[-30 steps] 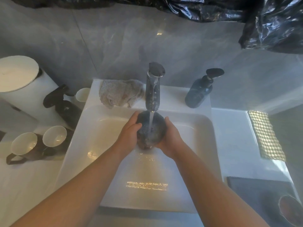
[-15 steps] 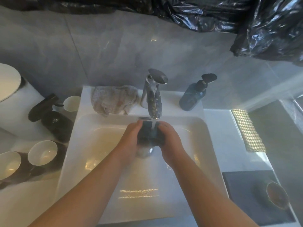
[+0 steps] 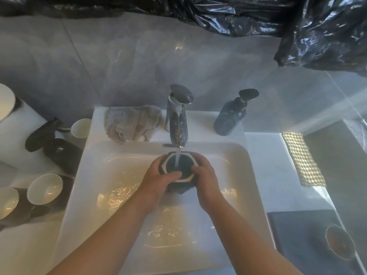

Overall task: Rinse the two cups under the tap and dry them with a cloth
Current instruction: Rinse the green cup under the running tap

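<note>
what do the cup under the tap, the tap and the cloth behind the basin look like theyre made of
Cup: probably glazed ceramic, dark outside with a pale, thick, angular rim.
Tap: polished metal, likely chrome, judging by its mirror-like reflections.
Cloth: soft woven or terry fabric, beige and matte, lying crumpled in folds.

white sink (image 3: 127, 231), cloth (image 3: 133, 123), soap bottle (image 3: 230, 120)
</note>
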{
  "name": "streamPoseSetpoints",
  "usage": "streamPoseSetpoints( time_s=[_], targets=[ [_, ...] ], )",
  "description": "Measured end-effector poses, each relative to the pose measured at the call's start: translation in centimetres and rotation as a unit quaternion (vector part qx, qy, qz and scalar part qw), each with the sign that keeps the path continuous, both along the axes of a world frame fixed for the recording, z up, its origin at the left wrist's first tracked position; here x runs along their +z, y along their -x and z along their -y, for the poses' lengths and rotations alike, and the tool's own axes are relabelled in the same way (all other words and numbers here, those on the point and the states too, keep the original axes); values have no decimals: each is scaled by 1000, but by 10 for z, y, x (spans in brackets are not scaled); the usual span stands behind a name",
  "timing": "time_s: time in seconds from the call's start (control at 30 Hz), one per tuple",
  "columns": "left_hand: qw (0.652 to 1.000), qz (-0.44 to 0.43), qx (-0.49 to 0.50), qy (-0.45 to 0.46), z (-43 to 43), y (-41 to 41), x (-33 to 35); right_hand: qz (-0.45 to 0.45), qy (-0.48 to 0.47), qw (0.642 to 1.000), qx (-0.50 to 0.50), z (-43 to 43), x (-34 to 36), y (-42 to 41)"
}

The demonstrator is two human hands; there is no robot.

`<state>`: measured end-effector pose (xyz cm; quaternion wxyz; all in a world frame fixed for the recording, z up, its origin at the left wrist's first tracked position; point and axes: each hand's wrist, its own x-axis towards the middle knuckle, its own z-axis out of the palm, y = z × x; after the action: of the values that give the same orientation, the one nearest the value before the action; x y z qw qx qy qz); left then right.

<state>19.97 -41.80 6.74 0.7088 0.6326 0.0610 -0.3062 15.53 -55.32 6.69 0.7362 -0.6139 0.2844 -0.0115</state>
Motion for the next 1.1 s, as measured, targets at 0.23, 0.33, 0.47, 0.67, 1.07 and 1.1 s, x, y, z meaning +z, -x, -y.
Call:
streamPoseSetpoints(
  time_s=[0.23,0.33,0.47,0.67,1.07,1.1],
  targets=[
    [990,79,90,-73,0,6,3,36,41,998,42,-19,2,9],
    [989,55,118,-72,0,10,1,19,104,993,45,-26,1,11],
    [985,-43,161,-34,1,11,6,16,94,995,8,-30,7,6],
    [992,-104,58,-48,-4,-6,14,-73,33,997,-17,-29,12,-4],
    [989,-40,81,-116,2,-13,19,-142,38,989,-7,-27,23,-17],
    [988,-52,89,-116,1,-15,17,-146,39,988,-4,-25,23,-18]
  ],
)
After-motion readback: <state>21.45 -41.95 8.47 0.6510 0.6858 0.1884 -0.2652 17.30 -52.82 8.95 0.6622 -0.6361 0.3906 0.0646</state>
